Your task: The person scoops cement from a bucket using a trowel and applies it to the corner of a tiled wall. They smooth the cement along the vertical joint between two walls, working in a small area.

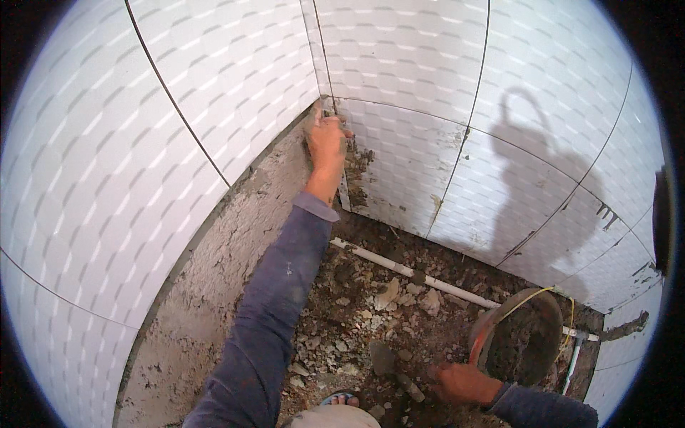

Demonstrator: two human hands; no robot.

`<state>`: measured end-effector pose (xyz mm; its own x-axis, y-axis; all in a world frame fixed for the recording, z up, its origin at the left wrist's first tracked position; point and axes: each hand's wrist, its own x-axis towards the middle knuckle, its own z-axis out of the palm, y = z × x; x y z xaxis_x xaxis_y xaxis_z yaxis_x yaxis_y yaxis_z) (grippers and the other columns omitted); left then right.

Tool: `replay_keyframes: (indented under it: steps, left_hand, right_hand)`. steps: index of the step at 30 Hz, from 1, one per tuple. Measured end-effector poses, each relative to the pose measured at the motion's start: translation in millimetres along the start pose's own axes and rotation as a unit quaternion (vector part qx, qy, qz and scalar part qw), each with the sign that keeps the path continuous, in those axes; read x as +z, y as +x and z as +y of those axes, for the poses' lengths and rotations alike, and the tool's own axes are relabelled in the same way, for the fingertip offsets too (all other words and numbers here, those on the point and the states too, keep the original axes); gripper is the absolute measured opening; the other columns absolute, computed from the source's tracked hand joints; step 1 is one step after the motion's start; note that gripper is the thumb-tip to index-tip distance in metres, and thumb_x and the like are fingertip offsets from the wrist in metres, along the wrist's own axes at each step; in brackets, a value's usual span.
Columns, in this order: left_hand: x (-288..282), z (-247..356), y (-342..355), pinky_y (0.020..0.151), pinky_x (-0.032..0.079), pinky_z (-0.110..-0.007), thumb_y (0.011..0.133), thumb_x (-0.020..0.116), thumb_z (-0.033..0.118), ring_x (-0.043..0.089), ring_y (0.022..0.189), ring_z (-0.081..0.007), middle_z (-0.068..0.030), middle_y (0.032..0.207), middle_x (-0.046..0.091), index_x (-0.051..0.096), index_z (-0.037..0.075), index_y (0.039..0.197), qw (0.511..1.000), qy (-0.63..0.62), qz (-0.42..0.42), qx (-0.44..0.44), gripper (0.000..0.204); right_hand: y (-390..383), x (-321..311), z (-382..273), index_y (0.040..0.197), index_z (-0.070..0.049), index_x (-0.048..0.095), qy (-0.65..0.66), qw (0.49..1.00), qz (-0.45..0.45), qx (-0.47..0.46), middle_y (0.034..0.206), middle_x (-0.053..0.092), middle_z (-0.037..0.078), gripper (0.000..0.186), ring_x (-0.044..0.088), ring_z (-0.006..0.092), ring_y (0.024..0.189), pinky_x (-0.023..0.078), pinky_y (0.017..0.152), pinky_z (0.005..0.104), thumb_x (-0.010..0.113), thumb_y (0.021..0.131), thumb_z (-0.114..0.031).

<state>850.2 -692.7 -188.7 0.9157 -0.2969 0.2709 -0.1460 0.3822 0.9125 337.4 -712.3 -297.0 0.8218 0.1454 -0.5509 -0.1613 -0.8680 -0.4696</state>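
My left hand (328, 146) reaches up into the wall corner, at the lower edge of the left wall's white tiles (207, 85). One finger stretches upward against the corner joint and the others look spread and partly bent; nothing shows in them. Low on the right, my right hand (467, 383) is beside a mortar bucket (479, 342). Its fingers are blurred and partly hidden. Close to their tips, a trowel (383, 357) lies on the rubble, its handle (411, 387) pointing toward that hand; a grip on it does not show.
Bare rough mortar (214, 278) covers the left wall below the tiles. A white pipe (392, 265) crosses the rubble floor (335, 321) along the right tiled wall (414, 164). A thin yellow cord (531, 294) hangs by the bucket. My sandalled foot (340, 398) is at the bottom.
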Motion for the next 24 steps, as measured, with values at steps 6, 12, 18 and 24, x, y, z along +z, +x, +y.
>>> replay_keyframes:
  steps: [6,12,18,24]
  left_hand:
    - [20.4,4.2,-11.3,0.048,0.046,-0.026,0.093,0.054,0.007,0.066,0.067,-0.0188,-0.0119,0.104,0.067,0.013,0.016,0.159,0.997,-0.064,-0.017,-0.031,0.079]
    - [43.2,11.4,-48.1,0.058,0.042,-0.024,0.093,0.061,0.014,0.061,0.073,-0.0142,-0.0039,0.093,0.066,0.056,0.009,0.135,0.984,-0.156,-0.005,0.081,0.043]
    - [25.9,-5.3,-100.0,0.068,0.042,-0.032,0.092,0.068,0.034,0.057,0.075,-0.0141,-0.0006,0.087,0.063,0.069,0.009,0.092,0.999,-0.037,-0.03,-0.023,0.024]
    - [-32.3,-40.9,-158.2,0.085,0.045,-0.035,0.098,0.062,0.039,0.063,0.089,-0.0191,-0.0061,0.094,0.07,0.072,0.003,0.093,0.97,0.211,-0.087,-0.079,0.038]
  right_hand:
    - [-5.6,17.0,9.1,0.11,0.004,0.058,-0.007,0.994,0.068,-0.089,0.074,0.066,0.019,0.037,0.066,0.0402,0.063,0.054,0.059,0.0529,0.064,0.082,-0.019]
    - [-2.9,28.6,21.6,0.109,0.005,0.058,0.013,0.997,0.03,-0.075,0.071,0.065,0.019,0.035,0.066,0.0401,0.062,0.054,0.058,0.0525,0.064,0.083,-0.017]
    - [-2.3,28.0,27.1,0.117,0.001,0.058,-0.109,0.99,0.066,-0.061,0.089,0.066,0.022,0.04,0.066,0.0433,0.079,0.053,0.068,0.0541,0.064,0.085,-0.024]
    - [-1.4,0.5,11.1,0.116,-0.001,0.059,-0.087,0.989,0.096,-0.077,0.079,0.063,0.015,0.035,0.067,0.0371,0.07,0.056,0.064,0.0507,0.061,0.088,-0.022]
